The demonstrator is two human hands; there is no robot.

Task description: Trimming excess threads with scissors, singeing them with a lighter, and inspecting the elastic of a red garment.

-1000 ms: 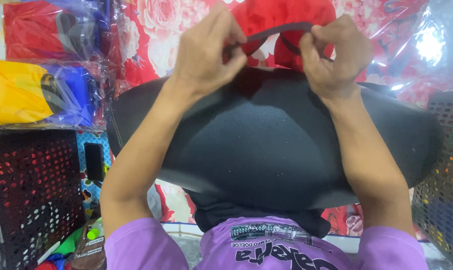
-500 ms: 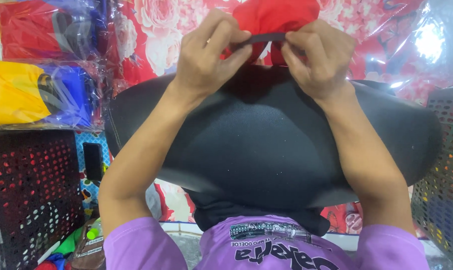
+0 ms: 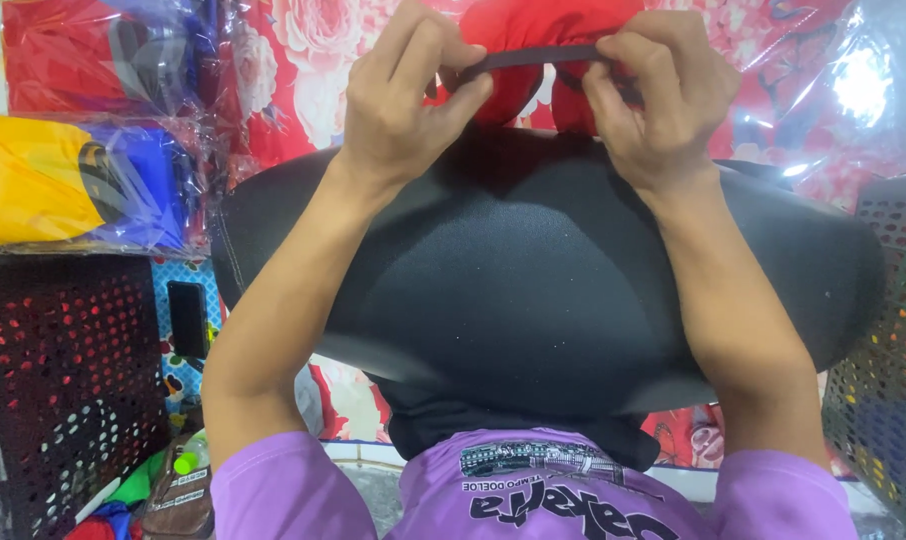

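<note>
A wide, black, curved padded piece (image 3: 533,280) lies across my lap. At its far edge, my left hand (image 3: 408,95) and my right hand (image 3: 653,100) both pinch a thin dark strap (image 3: 538,55) stretched between them. A red fabric piece (image 3: 533,25) sits just behind the strap, partly hidden by my fingers. My forearms rest over the black piece.
A dark perforated crate (image 3: 58,380) stands at the left, another perforated basket (image 3: 888,380) at the right. Plastic-wrapped yellow and blue bundles (image 3: 63,180) are stacked at the upper left. Red flowered plastic-wrapped packs (image 3: 293,60) fill the background. A dark phone (image 3: 186,318) leans beside the crate.
My hands have moved closer together along the strap, and the strap now runs straight and taut between the fingers. The black piece has stayed put.
</note>
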